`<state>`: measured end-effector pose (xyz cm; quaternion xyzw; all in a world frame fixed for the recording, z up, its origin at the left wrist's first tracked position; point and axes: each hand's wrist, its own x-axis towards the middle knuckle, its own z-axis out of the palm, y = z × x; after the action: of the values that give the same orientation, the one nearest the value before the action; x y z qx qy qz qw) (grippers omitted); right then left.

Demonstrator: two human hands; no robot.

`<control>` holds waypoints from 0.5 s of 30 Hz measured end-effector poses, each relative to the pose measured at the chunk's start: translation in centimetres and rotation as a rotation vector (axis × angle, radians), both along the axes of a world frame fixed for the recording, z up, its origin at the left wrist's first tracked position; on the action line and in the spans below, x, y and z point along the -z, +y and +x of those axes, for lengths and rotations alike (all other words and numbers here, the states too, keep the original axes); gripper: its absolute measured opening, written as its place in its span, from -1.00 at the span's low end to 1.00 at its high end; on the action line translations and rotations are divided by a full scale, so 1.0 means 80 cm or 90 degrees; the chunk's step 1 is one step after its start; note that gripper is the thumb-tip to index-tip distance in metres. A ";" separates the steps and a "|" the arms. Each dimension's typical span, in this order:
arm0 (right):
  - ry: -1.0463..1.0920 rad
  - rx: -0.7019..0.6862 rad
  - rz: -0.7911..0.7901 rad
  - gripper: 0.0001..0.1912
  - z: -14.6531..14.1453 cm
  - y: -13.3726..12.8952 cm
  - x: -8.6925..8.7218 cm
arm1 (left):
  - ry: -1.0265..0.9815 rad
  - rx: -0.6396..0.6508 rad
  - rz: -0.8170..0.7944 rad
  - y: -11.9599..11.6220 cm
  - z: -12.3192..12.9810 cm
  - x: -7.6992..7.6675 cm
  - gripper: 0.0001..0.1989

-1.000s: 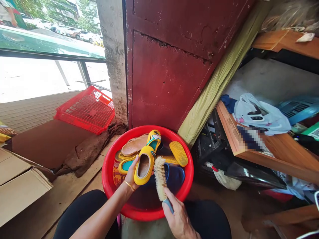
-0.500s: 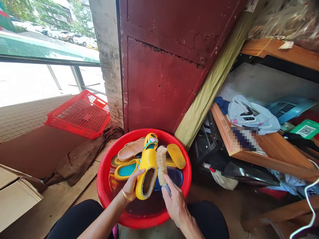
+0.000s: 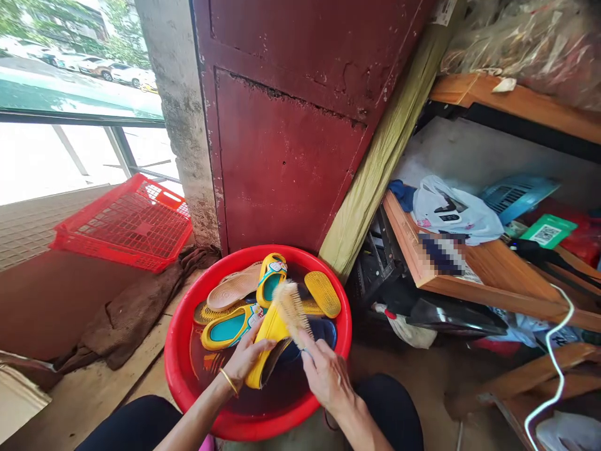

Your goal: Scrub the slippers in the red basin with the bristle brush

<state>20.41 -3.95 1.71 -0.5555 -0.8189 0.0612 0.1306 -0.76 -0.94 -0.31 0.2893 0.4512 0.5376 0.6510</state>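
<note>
Over a red basin (image 3: pixel 348 313) of dark water, my left hand (image 3: pixel 246 358) grips a yellow shoe (image 3: pixel 272 332), tilted with its opening toward me. Closed round the handle of a pale-bristled brush (image 3: pixel 292 307) is my right hand (image 3: pixel 326 373); the bristles lie against the shoe's upper side. Behind them in the basin are a yellow sandal with a teal insole (image 3: pixel 272 285), another such shoe (image 3: pixel 230 327), a tan sole (image 3: pixel 232 288), a yellow sole (image 3: pixel 322 294) and a dark blue shoe (image 3: pixel 326 332), partly hidden.
A red plastic crate (image 3: pixel 126 222) lies at the left beside a brown cloth (image 3: pixel 122 322). Behind the basin stands a dark red door (image 3: pixel 286 163). A wooden shelf (image 3: pixel 507 300) at the right holds a white plastic bag (image 3: pixel 455 210). My knees flank the basin.
The yellow shoe has turned and tipped, so less of its opening shows. The brush has moved left and up onto its upper side. The whole view has shifted a little.
</note>
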 end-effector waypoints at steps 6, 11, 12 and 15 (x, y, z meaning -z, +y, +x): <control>-0.003 0.091 -0.043 -0.44 0.026 0.017 0.006 | 0.062 -0.014 0.011 0.014 -0.020 -0.018 -0.40; 0.205 0.088 -0.021 -0.43 0.099 0.041 0.020 | 0.097 -0.009 -0.005 0.062 -0.077 -0.048 -0.38; 0.239 0.092 -0.013 -0.43 0.107 0.044 0.023 | 0.101 0.005 0.012 0.074 -0.085 -0.049 -0.38; 0.294 0.121 0.003 -0.42 0.114 0.051 0.034 | 0.132 0.014 0.063 0.104 -0.103 -0.040 -0.35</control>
<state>29.51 0.16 -1.03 -0.6012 -0.7115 0.1718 0.3206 -9.00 7.40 2.89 0.3801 0.4859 0.5190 0.5917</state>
